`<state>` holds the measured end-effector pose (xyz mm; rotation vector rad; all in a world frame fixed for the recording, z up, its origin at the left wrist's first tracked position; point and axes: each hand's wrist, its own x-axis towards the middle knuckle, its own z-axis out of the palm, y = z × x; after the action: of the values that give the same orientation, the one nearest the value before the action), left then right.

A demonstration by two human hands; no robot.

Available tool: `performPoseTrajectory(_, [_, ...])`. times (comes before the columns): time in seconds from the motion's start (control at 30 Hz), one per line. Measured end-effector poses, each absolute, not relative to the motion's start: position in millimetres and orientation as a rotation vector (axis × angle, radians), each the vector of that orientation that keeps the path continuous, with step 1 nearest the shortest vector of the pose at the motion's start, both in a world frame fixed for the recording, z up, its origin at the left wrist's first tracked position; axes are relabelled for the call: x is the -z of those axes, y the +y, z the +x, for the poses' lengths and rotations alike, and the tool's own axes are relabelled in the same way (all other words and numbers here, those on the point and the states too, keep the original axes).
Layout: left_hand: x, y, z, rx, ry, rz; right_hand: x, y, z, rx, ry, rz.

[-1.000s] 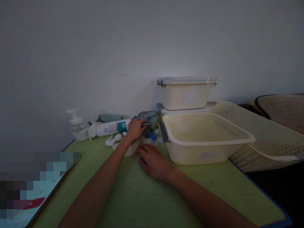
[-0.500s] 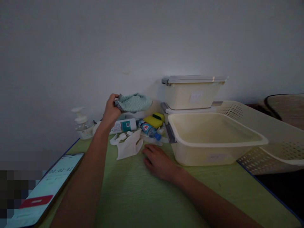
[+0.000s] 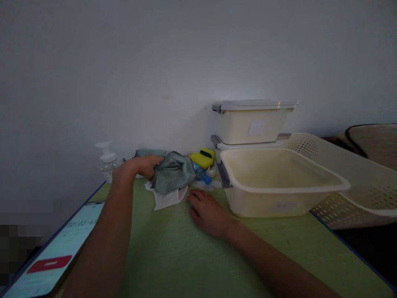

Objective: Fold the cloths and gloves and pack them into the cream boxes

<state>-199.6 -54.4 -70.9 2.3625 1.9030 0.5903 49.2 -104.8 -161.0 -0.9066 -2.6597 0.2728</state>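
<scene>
My left hand (image 3: 144,165) is closed on the left edge of a grey-green textured cleaning cloth (image 3: 175,174). The cloth hangs bunched over a white face mask (image 3: 167,200) and hides most of a small bottle with a blue cap (image 3: 201,176). Behind my left hand lies another grey-green cloth (image 3: 150,153). A yellow-green sponge (image 3: 201,158) is by the wall, right of the held cloth. My right hand (image 3: 209,213) rests on the table with its fingers loosely apart, just right of the mask and left of an open cream bin; nothing shows in it.
The cream bin (image 3: 288,189) stands in front of two stacked lidded boxes (image 3: 256,124). A perforated basket (image 3: 350,165) is on the right, past the blue table edge. At the left are a clear pump bottle (image 3: 107,159) and a phone (image 3: 62,248) showing a timer.
My left hand has lowered the cloth from above the items down onto the mask. The white tube is now covered from sight. My right hand has stayed in place.
</scene>
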Motion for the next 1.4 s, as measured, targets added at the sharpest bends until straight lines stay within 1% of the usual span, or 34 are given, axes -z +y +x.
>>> performPoseTrajectory(0.03, [66.7, -54.2, -196.4, -0.524, 1.869, 2.381, 160.9, -105.2, 49.1, -0.276, -2.654, -0.911])
performPoseTrajectory(0.1, [57.3, -46.8, -181.6, -0.514, 1.799, 2.427, 161.0, -105.6, 49.0, -0.282, -2.645, -0.918])
performPoseTrajectory(0.17, [51.9, -27.6, -156.5, -0.745, 1.777, 2.457, 161.7, -105.8, 49.0, -0.277, -2.644, -0.922])
performPoseTrajectory(0.23, [55.4, 0.6, -125.9, -0.851, 1.799, 2.449, 162.8, -105.6, 49.1, -0.264, -2.642, -0.93])
performPoseTrajectory(0.3, [68.6, 30.6, -96.7, -0.888, 1.823, 2.428, 164.2, -105.4, 49.4, -0.263, -2.636, -0.936])
performPoseTrajectory(0.4, [98.8, 63.7, -66.1, -0.825, 1.777, 2.42, 166.6, -104.9, 50.0, -0.272, -2.624, -0.94])
performPoseTrajectory(0.53, [133.2, 79.2, -47.4, -0.802, 1.746, 2.339, 168.9, -104.3, 50.3, -0.272, -2.619, -0.931])
performPoseTrajectory(0.6, [140.3, 80.8, -41.6, -0.858, 1.734, 2.29, 169.2, -103.9, 50.5, -0.284, -2.611, -0.925])
performPoseTrajectory(0.7, [136.5, 81.3, -35.7, -1.004, 1.687, 2.221, 169.3, -102.6, 51.0, -0.285, -2.612, -0.9])
performPoseTrajectory(0.83, [119.0, 72.6, -41.7, -1.223, 1.598, 2.107, 169.1, -100.6, 51.8, -0.278, -2.628, -0.887])
performPoseTrajectory(0.93, [109.3, 51.5, -58.1, -1.382, 1.511, 1.966, 167.8, -100.7, 51.9, -0.288, -2.626, -0.872])
performPoseTrajectory(1.03, [107.6, 18.5, -77.9, -1.489, 1.398, 1.809, 165.1, -102.0, 51.8, -0.415, -2.589, -0.878])
performPoseTrajectory(1.23, [132.6, -49.5, -102.9, -1.596, 1.287, 1.585, 162.5, -101.3, 51.9, -0.624, -2.423, -0.924])
performPoseTrajectory(1.4, [161.8, -75.5, -113.9, -1.623, 1.288, 1.472, 165.1, -95.6, 51.5, -0.742, -2.224, -1.017])
